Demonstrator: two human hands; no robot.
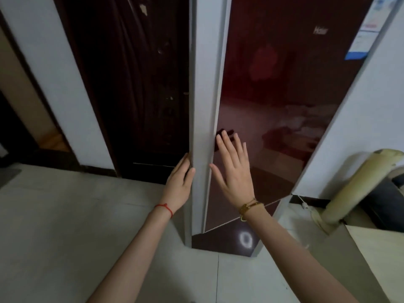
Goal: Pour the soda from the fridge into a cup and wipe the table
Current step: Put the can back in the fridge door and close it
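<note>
A tall fridge [273, 95] with a glossy dark red door stands straight ahead, its grey-white side panel [204, 106] facing me. My left hand [179, 182] rests against the panel's left edge, fingers curled around it. My right hand [235, 169] lies flat on the red door near its left edge, fingers spread. The fridge door looks shut, so no soda shows. No cup or table is in view.
A dark brown door [135, 84] stands left of the fridge. White wall [358, 132] flanks the fridge on the right. A cream cylinder-shaped appliance [358, 186] and a counter corner [376, 254] sit at the right. Pale floor tiles [76, 226] spread below.
</note>
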